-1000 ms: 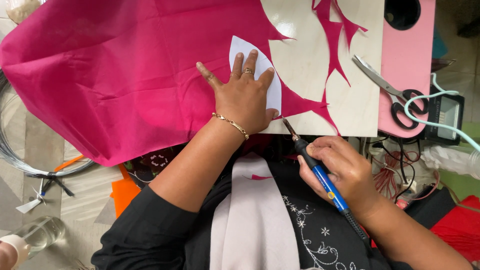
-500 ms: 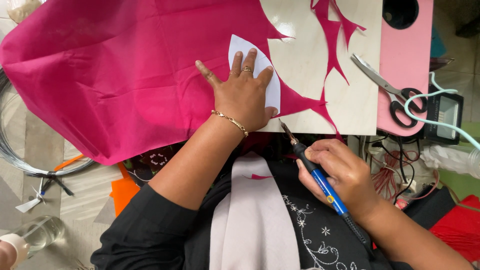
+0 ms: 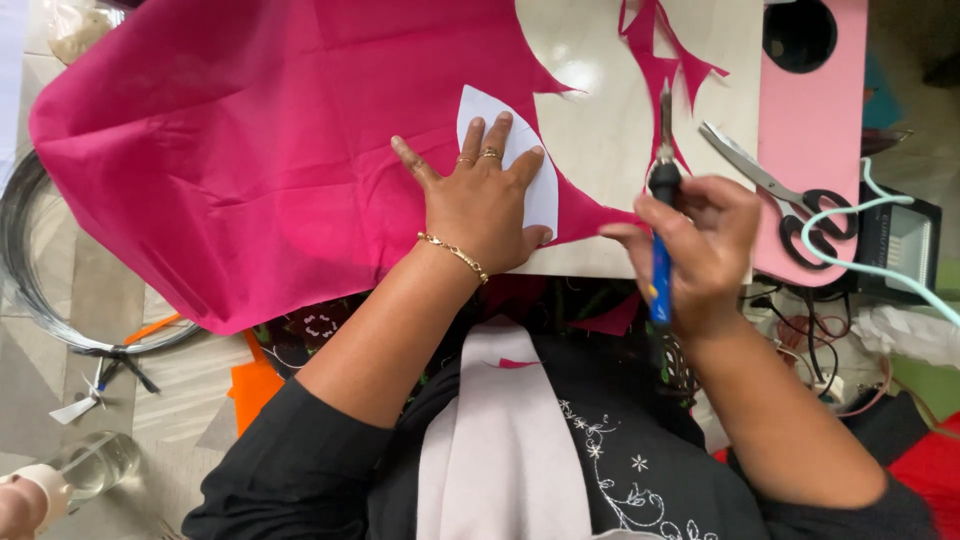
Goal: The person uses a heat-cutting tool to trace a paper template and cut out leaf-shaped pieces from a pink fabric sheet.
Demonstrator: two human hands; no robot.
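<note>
My left hand (image 3: 482,205) lies flat with fingers spread on a white paper template (image 3: 515,150), pressing it onto a large sheet of magenta fabric (image 3: 250,140). My right hand (image 3: 700,245) grips a blue-handled hot cutting tool (image 3: 661,200), held upright with its metal tip over the cream board (image 3: 600,120) near thin magenta fabric strips (image 3: 655,50). The tool's tip sits to the right of the template, apart from it.
A pink board (image 3: 815,130) lies at the right with scissors (image 3: 775,190) on it and a round hole near the top. A pale green cable (image 3: 880,270) and a black box sit further right. A wire coil (image 3: 40,290) and orange scraps (image 3: 255,385) lie on the floor at left.
My right hand has lifted the cutting tool from below the board's near edge up over the board, turning it upright. My left hand has stayed on the template.
</note>
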